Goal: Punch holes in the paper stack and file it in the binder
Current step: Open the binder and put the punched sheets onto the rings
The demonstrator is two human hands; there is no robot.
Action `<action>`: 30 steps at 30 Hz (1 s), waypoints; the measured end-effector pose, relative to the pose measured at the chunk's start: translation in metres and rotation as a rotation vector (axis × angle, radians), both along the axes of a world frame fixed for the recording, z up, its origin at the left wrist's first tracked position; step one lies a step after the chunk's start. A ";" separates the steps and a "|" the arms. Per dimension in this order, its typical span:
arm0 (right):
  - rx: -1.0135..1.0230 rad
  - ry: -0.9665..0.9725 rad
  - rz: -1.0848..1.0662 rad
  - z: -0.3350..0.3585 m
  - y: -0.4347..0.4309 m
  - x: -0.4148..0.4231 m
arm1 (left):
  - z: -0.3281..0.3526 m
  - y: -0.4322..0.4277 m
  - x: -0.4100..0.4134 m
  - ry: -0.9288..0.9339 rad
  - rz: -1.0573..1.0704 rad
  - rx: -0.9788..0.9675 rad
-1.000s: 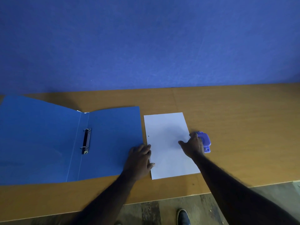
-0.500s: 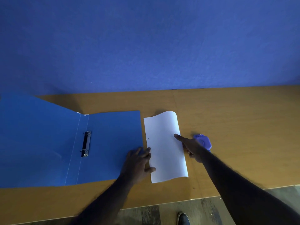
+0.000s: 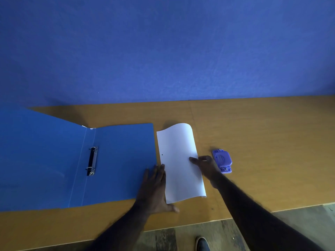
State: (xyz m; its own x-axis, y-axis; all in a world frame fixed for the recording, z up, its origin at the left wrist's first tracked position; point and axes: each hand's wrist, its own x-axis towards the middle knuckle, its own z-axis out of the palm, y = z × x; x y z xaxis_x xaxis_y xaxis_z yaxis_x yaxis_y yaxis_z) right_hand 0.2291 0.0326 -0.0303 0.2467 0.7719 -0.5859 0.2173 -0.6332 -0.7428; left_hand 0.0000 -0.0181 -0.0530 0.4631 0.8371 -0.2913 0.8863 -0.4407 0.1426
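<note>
The paper (image 3: 179, 160) lies just right of the binder (image 3: 117, 160), outer edge curled up. The left hand (image 3: 154, 189) presses it with straight fingers (image 3: 159, 172); the right hand (image 3: 205, 165) pinches the raised edge. Keep sheets aligned while lifting.

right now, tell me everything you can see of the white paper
The paper is plain white, lying on the wooden table just right of the open blue binder. One small hole shows near its left edge. Its right side is lifted and curled over, pinched by the right hand. The left hand lies flat against its lower left edge.
</note>
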 end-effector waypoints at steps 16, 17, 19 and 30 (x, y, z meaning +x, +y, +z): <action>0.036 -0.049 -0.282 -0.002 -0.074 0.021 | -0.008 0.000 -0.001 -0.076 0.001 0.160; 0.019 0.007 -0.277 0.001 -0.073 0.022 | -0.008 0.002 -0.002 -0.078 -0.006 0.166; -0.021 0.085 -0.253 0.006 -0.069 0.026 | -0.007 0.002 -0.002 -0.075 -0.012 0.177; 0.023 0.183 -0.202 0.001 -0.066 0.033 | -0.003 0.004 -0.003 -0.052 0.024 0.061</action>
